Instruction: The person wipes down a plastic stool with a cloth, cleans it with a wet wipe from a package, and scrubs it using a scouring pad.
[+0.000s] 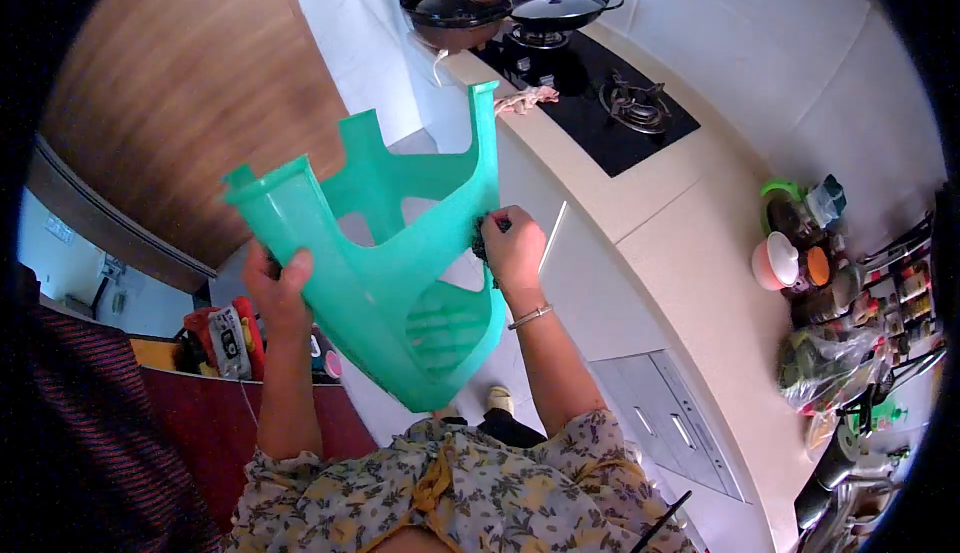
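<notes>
A green plastic stool (370, 278) is held in the air before me, tilted, with its legs pointing up and away. My left hand (278, 283) is closed on the stool's left side, thumb on the near face and the other fingers mostly hidden behind it. My right hand (514, 243) is closed around a dark, rough-textured scouring pad (479, 239) and presses it to the stool's right side. Only an edge of the pad shows past the fingers. The slatted seat (450, 338) is at the lower end, nearest my body.
To the right runs a beige counter (640, 203) with a black gas stove (600, 103). A wok (560, 5) sits on the far burner, and a pinkish cloth (525, 100) lies by the stove's edge. Jars and bags crowd the counter's right side. A wooden door (200, 83) stands at left.
</notes>
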Demonstrator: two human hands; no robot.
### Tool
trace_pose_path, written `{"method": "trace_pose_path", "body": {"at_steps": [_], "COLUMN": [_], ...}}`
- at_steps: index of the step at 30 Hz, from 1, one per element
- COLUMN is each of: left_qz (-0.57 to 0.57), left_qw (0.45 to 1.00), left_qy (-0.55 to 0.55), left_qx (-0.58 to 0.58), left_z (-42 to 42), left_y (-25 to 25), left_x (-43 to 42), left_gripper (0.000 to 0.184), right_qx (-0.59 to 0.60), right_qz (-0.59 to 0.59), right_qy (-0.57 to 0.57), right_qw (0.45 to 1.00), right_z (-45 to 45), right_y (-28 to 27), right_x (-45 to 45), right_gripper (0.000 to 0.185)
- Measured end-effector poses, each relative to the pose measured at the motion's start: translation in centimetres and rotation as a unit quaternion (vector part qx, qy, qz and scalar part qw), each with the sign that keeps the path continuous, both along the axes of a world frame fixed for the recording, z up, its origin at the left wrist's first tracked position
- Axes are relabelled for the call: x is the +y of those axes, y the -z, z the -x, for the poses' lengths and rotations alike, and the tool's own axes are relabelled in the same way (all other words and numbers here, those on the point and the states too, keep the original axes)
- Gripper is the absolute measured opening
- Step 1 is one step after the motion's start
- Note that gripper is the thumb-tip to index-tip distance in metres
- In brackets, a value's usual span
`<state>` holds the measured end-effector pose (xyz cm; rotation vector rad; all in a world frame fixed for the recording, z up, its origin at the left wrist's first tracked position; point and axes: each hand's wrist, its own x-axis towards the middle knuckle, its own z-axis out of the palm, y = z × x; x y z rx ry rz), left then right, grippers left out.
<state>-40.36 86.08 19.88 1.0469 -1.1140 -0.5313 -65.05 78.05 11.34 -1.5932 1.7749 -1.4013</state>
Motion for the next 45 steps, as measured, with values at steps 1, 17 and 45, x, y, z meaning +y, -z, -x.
{"method": "trace_pose_path", "body": {"at_steps": [1, 17, 45], "left_qz": [0.000, -0.051, -0.050], "left_qw": [1.000, 0.997, 0.992], "left_qy": [0.001, -0.044, -0.089], "left_qx": [-0.002, 0.048, -0.076], "left_z": [-0.1, 1.6, 4.0], "left_y": [-0.1, -0.3, 0.7], "left_x": [0.0, -1.5, -3.8], "left_gripper": [0.038, 0.032, 0.035], "right_qx": [-0.044, -0.224, -0.060], "right_qz": [0.044, 0.128, 0.416], "right_qy": [-0.011, -0.043, -0.129], "right_qw": [0.998, 0.965, 0.898], "right_z": [-0.4, -4.9, -9.2], "right_y": [-0.7, -2.4, -12.0], "right_x": [0.2, 0.1, 1.2], "right_gripper": [0.011, 0.013, 0.006]}}
